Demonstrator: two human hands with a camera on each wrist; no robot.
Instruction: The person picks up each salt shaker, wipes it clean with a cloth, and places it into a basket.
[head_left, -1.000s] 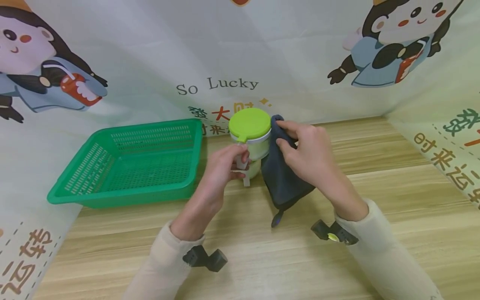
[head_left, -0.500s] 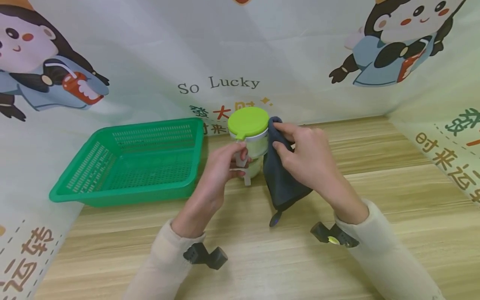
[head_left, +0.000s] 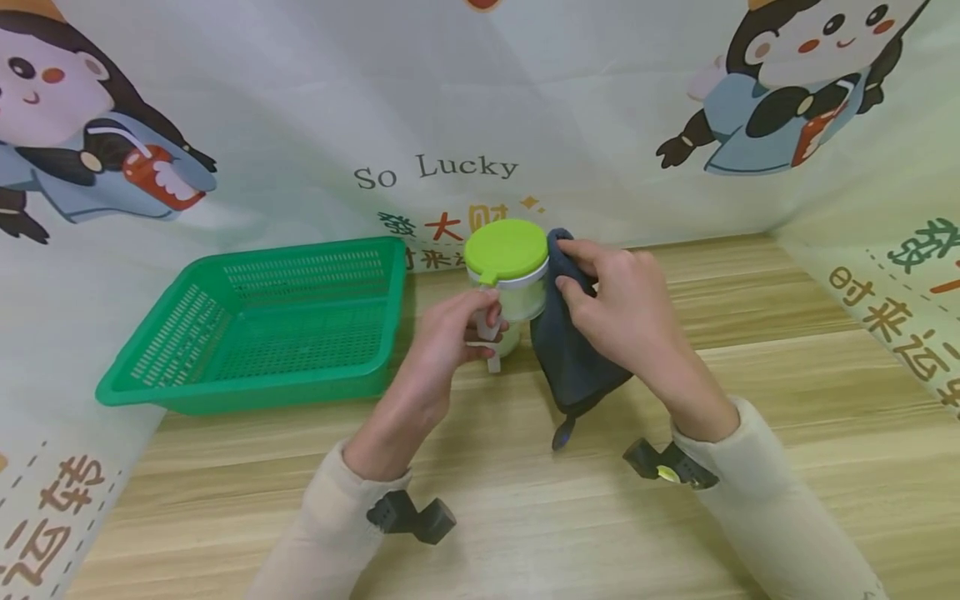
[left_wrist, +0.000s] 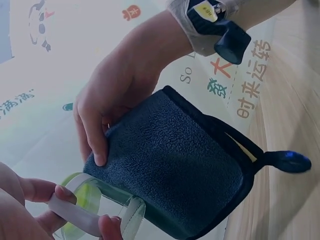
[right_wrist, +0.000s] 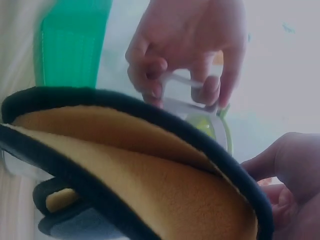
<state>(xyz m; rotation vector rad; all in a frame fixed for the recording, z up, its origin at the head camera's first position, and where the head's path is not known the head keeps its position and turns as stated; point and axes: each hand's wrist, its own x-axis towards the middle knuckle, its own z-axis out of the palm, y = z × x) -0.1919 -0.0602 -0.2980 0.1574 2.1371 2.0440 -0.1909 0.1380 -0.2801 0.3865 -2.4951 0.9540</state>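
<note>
A clear jar with a bright green lid (head_left: 507, 249) and a white band stands upright at the middle of the head view. My left hand (head_left: 448, 329) holds its white handle (left_wrist: 75, 215), fingers curled round it. At the jar's right side my right hand (head_left: 618, 300) pinches a folded dark blue cloth (head_left: 573, 358) between thumb and fingers. The cloth lies against the jar wall, its looped tag hanging down. In the right wrist view the cloth's yellow inner side (right_wrist: 165, 180) faces the camera and covers much of the jar. The jar's lower part is partly hidden by my left fingers.
A green plastic basket (head_left: 247, 398) stands to the left, near my left hand. The wood-grain table (head_left: 510, 517) runs beneath, with a printed cloth backdrop (head_left: 585, 125) behind and at both sides. Both wrists carry small black cameras.
The jar's top and the cloth shift slightly left, then back right and a little nearer. Both hands keep their hold throughout. The basket stays where it was.
</note>
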